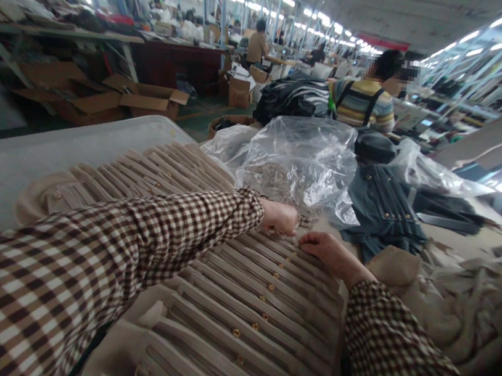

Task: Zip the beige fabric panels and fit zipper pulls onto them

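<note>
Beige zippered pieces (257,310) overlap toward the near edge of our desk (463,241), our left grip (280,218) curled, right grip (328,253) loosely bent, their hold unclear to us; tugging could disorder them.

Honestly, no text, label, brand or number can be made out anywhere here. A red banner (386,43) can be seen far back, but it's too small and blurred to be read.

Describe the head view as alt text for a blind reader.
A left hand and right hand, in brown-and-white checked sleeves, are at the far end of overlapping beige fabric pieces with gold-coloured rings; beyond lies crumpled clear plastic sheeting.
</note>
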Demonstrator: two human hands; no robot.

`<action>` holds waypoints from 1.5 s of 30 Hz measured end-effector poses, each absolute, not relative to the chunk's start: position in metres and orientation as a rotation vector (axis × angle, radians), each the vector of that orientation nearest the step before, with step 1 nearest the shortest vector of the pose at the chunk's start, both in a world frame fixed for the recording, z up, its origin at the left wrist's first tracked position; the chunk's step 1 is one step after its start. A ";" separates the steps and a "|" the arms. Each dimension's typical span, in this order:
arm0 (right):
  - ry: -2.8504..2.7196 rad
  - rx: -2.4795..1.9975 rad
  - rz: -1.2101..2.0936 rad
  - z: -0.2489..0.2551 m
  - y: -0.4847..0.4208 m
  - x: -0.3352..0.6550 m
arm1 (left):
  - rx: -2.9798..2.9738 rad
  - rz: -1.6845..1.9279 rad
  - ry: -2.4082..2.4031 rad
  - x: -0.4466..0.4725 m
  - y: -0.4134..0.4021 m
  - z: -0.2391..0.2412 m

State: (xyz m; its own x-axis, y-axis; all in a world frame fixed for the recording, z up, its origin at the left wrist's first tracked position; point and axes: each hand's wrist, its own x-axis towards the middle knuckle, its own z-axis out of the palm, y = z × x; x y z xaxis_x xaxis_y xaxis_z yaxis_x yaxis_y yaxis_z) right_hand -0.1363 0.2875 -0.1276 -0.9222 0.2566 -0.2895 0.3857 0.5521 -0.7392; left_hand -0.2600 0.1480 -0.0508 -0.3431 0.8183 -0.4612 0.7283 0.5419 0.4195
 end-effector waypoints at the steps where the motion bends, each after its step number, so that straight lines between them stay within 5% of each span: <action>1: 2.652 0.542 -1.285 -0.128 0.288 -0.137 | 1.248 0.182 2.142 -0.260 0.148 -0.051; 30: 2.798 0.443 -0.947 -0.122 0.279 -0.145 | 1.296 0.193 2.175 -0.257 0.143 -0.053; 45: 2.874 0.677 -1.165 -0.125 0.269 -0.143 | 1.110 0.214 2.150 -0.270 0.136 -0.052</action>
